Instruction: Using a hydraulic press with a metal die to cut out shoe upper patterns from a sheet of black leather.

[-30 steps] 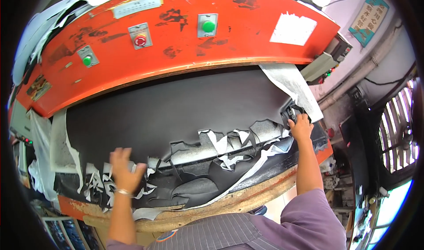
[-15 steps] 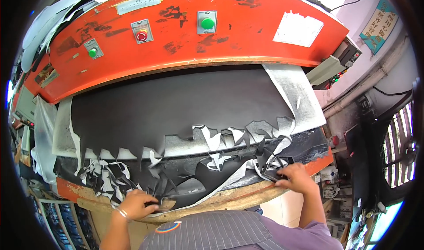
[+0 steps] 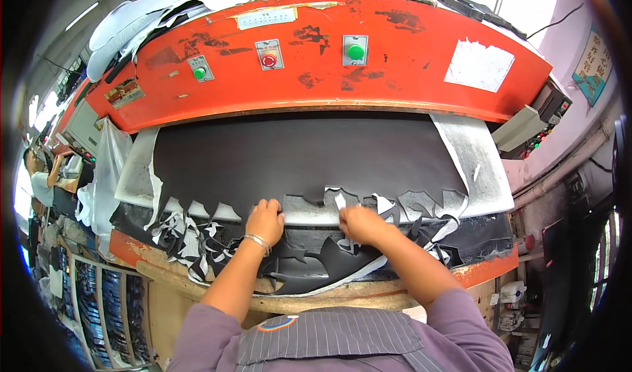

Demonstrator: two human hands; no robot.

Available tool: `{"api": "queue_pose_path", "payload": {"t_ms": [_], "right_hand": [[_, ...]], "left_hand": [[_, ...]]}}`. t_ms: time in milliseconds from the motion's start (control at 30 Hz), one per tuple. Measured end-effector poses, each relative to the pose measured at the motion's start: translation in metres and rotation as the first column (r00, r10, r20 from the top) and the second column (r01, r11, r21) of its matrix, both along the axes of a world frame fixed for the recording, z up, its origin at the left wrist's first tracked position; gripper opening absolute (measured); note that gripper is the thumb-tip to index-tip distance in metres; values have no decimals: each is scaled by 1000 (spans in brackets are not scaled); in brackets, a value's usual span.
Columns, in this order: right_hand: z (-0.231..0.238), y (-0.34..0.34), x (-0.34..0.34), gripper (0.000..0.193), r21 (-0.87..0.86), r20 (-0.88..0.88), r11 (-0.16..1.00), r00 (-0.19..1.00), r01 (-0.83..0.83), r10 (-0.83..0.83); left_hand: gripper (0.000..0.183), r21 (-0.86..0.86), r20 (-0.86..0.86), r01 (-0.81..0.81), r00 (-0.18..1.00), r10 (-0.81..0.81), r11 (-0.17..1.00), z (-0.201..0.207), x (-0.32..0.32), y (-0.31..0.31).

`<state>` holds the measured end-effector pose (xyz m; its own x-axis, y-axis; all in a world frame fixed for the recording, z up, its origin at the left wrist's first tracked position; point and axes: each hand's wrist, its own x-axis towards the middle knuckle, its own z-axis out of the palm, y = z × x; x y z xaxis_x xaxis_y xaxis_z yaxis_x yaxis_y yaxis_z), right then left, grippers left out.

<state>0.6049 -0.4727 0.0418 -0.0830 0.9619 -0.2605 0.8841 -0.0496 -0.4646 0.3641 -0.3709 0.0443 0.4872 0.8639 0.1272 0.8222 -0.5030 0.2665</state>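
Note:
A wide black sheet (image 3: 303, 155) with a white underside lies on the machine's bed, its near edge cut into jagged notches. At that edge, left of the middle, my left hand (image 3: 264, 224) has its fingers curled down; what they hold is hidden. Further right, my right hand (image 3: 361, 226) is closed in a pinch on a scrap, whose white side (image 3: 340, 201) appears beside the fingertips. Below and between both hands lie loose black offcuts (image 3: 299, 267). A tangled heap of black-and-white scraps (image 3: 191, 240) sits left of my left forearm.
Above the bed stretches an orange press beam (image 3: 408, 82) with a green button (image 3: 355, 52) and a red button (image 3: 268, 59). A worn wooden rail (image 3: 316, 301) borders the near side. A plastic bag (image 3: 112, 174) hangs at left. Another person (image 3: 43, 184) is at far left.
Both hands have moved from the near rail up to the sheet's cut edge and closer together. The view has shifted, so the machine appears further right and lower.

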Motion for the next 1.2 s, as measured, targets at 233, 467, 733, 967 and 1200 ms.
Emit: {"api": "queue_pose_path", "payload": {"t_ms": [233,467,733,967,1200], "right_hand": [[30,-95,-11,22,-148,-510,873,792,-465,335],[46,-124,42,33,254,-32,942,975,219,-218],[9,-226,97,54,303,135,812,822,498,-554],[10,-250,119,66,153,3,733,741,663,-671],[51,-263,95,72,235,261,704,655,670,-709]], "left_hand": [[21,-865,490,322,710,505,386,2,53,-25],[18,-688,352,725,292,889,34,-10,85,-12],[41,-859,322,429,876,359,-279,19,2,-73],[33,-4,206,-18,978,18,1000,33,-97,-19],[79,-490,-568,-428,817,94,759,37,-170,-32]]}}
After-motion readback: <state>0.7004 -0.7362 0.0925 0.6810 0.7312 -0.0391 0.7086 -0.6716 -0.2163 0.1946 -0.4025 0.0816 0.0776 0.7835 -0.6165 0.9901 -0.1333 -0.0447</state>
